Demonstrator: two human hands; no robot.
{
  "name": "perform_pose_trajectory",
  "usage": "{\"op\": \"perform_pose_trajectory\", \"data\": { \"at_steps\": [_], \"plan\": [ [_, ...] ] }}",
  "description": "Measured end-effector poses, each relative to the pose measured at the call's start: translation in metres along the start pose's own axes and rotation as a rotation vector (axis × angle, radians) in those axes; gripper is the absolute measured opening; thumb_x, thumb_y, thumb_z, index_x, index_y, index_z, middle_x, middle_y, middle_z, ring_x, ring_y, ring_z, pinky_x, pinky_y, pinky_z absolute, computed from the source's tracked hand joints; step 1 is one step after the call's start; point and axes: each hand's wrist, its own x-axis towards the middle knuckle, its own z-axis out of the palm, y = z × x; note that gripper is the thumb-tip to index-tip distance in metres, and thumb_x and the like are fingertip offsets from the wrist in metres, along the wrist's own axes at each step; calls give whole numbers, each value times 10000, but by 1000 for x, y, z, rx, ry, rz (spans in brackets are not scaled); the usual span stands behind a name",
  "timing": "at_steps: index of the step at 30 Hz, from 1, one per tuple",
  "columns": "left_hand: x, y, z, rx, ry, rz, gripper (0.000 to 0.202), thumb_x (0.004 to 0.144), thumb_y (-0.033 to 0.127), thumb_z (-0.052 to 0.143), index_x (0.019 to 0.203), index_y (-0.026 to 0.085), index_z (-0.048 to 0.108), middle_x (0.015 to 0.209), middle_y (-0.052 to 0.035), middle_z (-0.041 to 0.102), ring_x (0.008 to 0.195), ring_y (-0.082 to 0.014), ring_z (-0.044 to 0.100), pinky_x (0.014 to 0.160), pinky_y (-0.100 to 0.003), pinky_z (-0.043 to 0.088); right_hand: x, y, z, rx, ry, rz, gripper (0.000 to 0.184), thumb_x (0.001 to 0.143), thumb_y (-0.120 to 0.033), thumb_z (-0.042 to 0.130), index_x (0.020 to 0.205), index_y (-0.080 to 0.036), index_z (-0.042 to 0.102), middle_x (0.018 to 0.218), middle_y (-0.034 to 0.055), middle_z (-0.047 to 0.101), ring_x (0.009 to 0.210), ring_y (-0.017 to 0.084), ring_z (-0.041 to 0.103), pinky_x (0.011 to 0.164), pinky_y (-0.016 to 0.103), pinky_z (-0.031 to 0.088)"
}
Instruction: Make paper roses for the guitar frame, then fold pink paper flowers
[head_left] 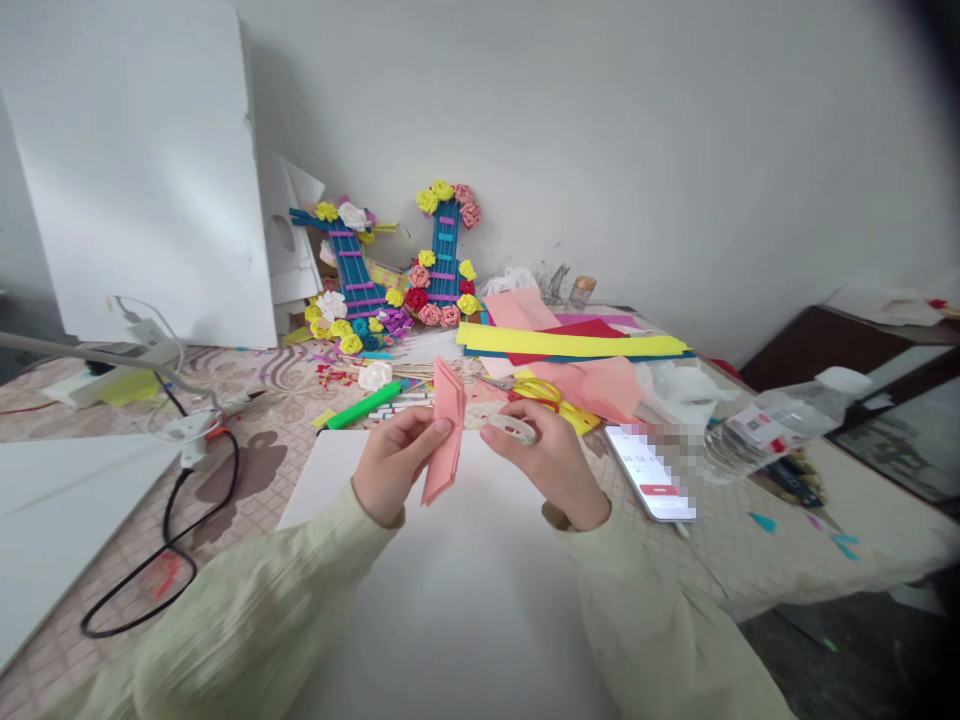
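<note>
My left hand is closed on a folded strip of pink crepe paper, thumb on its near face. The strip stands tilted above a white board. To its right, my right hand pinches a small whitish roll of tape between thumb and fingers. A short gap separates the roll from the pink paper. Behind both hands lie yellow-handled scissors and a green marker-like stick.
Paper-flower guitar shapes lean at the wall. Crepe sheets, including a yellow strip, lie at the back. A phone and a water bottle are on the right. A black cable loops on the left.
</note>
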Motion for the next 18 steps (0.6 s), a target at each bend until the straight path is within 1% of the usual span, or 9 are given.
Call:
{"op": "perform_pose_trajectory", "data": {
  "at_steps": [7, 13, 18],
  "plan": [
    [-4, 3, 3, -154, -74, -120, 249, 583, 303, 714, 696, 149, 554, 517, 23, 575, 443, -92, 518, 412, -188, 392, -1, -2, 4, 18, -11, -25, 250, 674, -424, 606, 708, -179, 572, 748, 24, 609, 718, 174, 553, 592, 270, 429],
    [-6, -1, 1, -245, -186, -138, 157, 673, 276, 650, 712, 156, 557, 520, 20, 574, 453, -81, 516, 450, -190, 399, -5, -9, 5, 21, -57, -10, 228, 683, -399, 597, 708, -173, 578, 750, 20, 610, 740, 170, 558, 606, 259, 424],
    [-9, 0, 2, -299, -249, -181, 132, 699, 254, 632, 679, 144, 563, 538, 11, 568, 482, -75, 514, 467, -181, 371, -8, -12, 5, 31, -66, -35, 243, 696, -411, 588, 744, -173, 575, 770, 22, 614, 749, 173, 560, 633, 263, 428]
  ]
}}
